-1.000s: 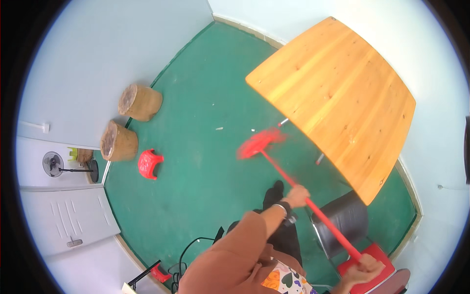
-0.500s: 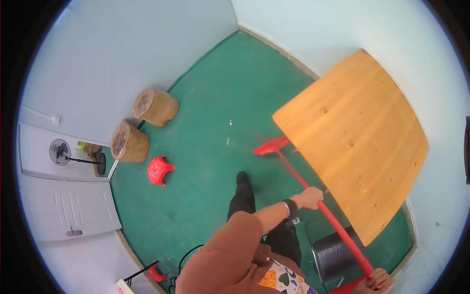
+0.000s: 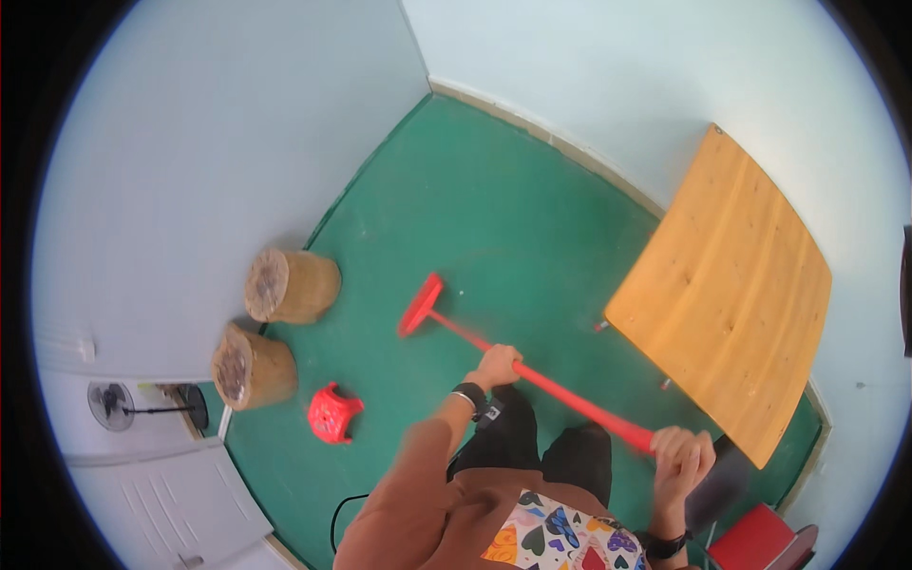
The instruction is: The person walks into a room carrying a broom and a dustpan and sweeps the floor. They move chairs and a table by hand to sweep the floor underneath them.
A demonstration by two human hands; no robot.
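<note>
— Two hands on one thing?

— Yes, both are on the red broom (image 3: 518, 366). But take the big things first: the green floor (image 3: 494, 209) fills the middle, and the wooden table (image 3: 727, 294) stands to my right, close to the pale wall.

— And on the left?

— Two log stools (image 3: 285, 285) lie side by side against the left wall, with a small red plastic stool (image 3: 332, 414) tipped over just beside the nearer one. A standing fan (image 3: 119, 407) shows beyond them, and a red chair seat (image 3: 755, 543) sits at my lower right.

— How do you hold the broom?

— My left hand (image 3: 496, 364) is wrapped around the middle of the handle, to steer, I judge. My right hand (image 3: 682, 460) is closed around the upper end, near my hip, to drive it. That slants the handle down to my left, so the head meets the floor ahead of my feet.

— Any labels or signs?

— None I can make out.
</note>
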